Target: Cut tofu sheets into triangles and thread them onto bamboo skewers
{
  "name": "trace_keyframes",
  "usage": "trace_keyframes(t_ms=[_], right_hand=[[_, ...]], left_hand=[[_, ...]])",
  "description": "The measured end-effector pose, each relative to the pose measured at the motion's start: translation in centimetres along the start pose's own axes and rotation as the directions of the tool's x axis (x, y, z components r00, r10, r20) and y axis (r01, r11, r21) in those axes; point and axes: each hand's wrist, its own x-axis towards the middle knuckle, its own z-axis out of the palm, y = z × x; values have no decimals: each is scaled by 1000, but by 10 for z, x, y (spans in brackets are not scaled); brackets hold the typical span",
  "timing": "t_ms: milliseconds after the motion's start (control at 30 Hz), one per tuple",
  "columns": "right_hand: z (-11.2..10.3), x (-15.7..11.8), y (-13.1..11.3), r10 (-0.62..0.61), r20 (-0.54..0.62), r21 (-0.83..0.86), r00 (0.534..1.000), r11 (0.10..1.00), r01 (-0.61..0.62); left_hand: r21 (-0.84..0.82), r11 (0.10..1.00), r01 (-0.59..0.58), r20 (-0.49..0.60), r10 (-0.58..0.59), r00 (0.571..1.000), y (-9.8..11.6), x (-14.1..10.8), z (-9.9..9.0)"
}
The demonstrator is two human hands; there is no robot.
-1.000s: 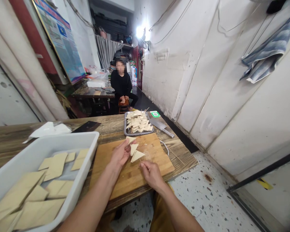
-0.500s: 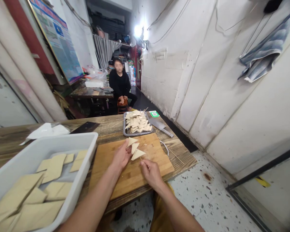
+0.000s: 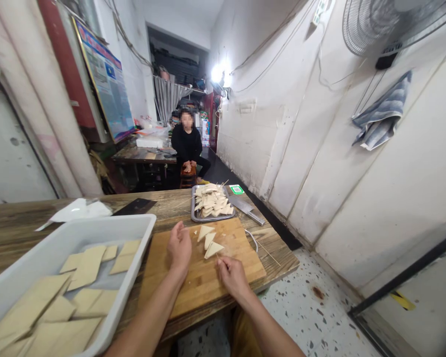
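Observation:
My left hand [image 3: 179, 246] rests upright on the wooden cutting board [image 3: 196, 292], fingers together, holding nothing and just left of several pale triangular tofu pieces [image 3: 209, 240]. My right hand [image 3: 232, 276] sits at the pieces' lower edge, with its fingertips pinched on what looks like a thin bamboo skewer [image 3: 217, 257]. The skewer's tip points towards the nearest triangle. Beyond the board, a steel tray [image 3: 212, 219] holds a heap of skewered tofu triangles [image 3: 211, 201].
A white plastic tub [image 3: 96, 228] of flat tofu slices [image 3: 87, 265] stands left of the board. A cleaver [image 3: 241, 206] lies beyond the board on the wooden table [image 3: 29, 210], near its right edge. A seated person [image 3: 187, 146] in black faces me from further back.
My left hand has lifted off the tofu triangles and moved slightly left. The view has tilted upward, bringing a wall fan into sight. The triangles and my right hand stay about the same.

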Motion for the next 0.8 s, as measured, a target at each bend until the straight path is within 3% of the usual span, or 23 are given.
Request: trace_keyframes(t_ms=[100, 167, 233, 333, 433, 633, 800], right_hand=[[-11, 0, -8, -7, 11, -52, 1000, 999, 7], [-25, 3, -14, -5, -2, -115, 1000, 993, 4], [-41, 14, -19, 2, -24, -203, 1000, 979, -7], [-64, 51, -19, 44, -34, -367, 998, 929, -53], [-73, 109, -14, 103, -20, -507, 994, 856, -99], [-49, 225, -13, 218, 8, -665, 976, 730, -158], [-13, 277, -15, 312, 29, -704, 950, 681, -202]], left_hand=[[147, 972, -182, 190, 152, 970, 7, -14, -29], [248, 888, -387, 270, 320, 908, 6, -25, -53], [319, 795, -516, 310, 427, 849, 0, -35, -73], [378, 715, -588, 317, 497, 808, -12, -45, -89], [393, 683, -615, 315, 528, 789, -22, -48, -92], [388, 680, -622, 327, 529, 783, -33, -49, -88], [371, 707, -602, 299, 523, 798, -41, -50, -85]])
